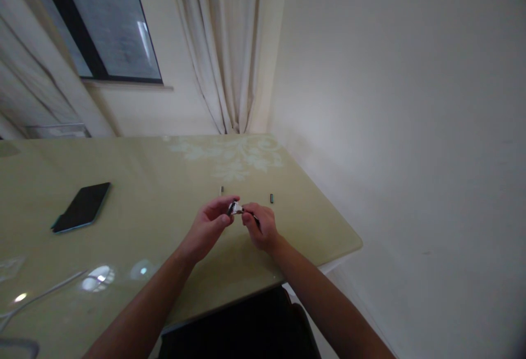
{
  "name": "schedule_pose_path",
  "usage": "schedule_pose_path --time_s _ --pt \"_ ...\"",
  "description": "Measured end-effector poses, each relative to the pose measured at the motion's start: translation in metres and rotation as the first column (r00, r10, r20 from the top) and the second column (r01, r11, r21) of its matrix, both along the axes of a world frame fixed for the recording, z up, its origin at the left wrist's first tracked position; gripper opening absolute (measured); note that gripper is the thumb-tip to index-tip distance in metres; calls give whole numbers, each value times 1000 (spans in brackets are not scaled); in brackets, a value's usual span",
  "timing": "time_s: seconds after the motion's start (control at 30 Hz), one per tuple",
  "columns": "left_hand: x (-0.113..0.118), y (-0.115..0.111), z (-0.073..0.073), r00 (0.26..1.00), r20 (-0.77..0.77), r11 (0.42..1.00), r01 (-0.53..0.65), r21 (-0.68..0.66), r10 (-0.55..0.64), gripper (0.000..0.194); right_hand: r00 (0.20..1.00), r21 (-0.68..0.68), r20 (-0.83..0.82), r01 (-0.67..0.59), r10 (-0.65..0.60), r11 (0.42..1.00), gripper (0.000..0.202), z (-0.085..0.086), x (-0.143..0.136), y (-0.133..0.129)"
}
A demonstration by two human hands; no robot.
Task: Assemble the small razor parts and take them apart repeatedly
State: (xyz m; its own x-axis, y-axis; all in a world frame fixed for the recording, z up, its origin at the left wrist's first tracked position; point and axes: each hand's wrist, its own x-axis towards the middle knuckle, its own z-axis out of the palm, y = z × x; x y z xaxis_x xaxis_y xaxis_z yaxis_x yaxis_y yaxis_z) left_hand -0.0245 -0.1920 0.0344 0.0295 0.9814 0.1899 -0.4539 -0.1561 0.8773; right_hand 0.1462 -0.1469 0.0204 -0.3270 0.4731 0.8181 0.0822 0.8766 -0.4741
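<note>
In front of me, just above the table, both hands meet at a small tool that looks like a razor (pixel 237 208), with a silvery neck. My left hand (pixel 207 227) pinches the dark end piece between thumb and fingers. My right hand (pixel 262 227) is closed round the dark handle, most of which its fingers hide. Beyond the hands, a small dark rectangular piece (pixel 272 198) lies on the table to the right. Another tiny grey piece (pixel 222 189) is just past my left fingers.
A dark flat case or tablet (pixel 84 205) lies on the glossy pale table (pixel 143 183) to the left. A white cable (pixel 45 293) runs across the near left. The table's right edge is close to a white wall (pixel 390 129); curtains (pixel 226 46) hang behind.
</note>
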Motion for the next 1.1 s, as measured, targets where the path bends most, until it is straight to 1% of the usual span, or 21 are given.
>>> schedule_pose_path --time_s 0.1,0.23,0.53,0.7,0.8,0.93,1.1 --pt "1 -1 5 1000 -1 1000 6 14 -6 47 1000 23 -2 -3 3 1000 26 1 1 0" --pt "1 -2 8 1000 -10 1000 -8 13 8 47 1000 44 4 -22 21 999 24 3 3 0" --pt "-2 -5 6 998 -44 999 -35 15 35 48 1000 -7 -15 -14 14 1000 25 4 3 -4" --pt "-1 -3 6 997 -55 999 -51 9 52 48 1000 16 -10 2 -2 1000 24 4 3 -3" --pt "-1 -3 6 996 -61 998 -63 2 63 48 1000 4 -6 10 -10 1000 25 2 3 -3" --pt "-1 -3 7 996 -64 998 -62 3 62 48 1000 -14 -7 -7 7 1000 25 2 3 -3" --pt "-2 -4 6 995 -77 998 -68 9 68 47 1000 -5 0 -26 26 1000 21 6 5 -4"
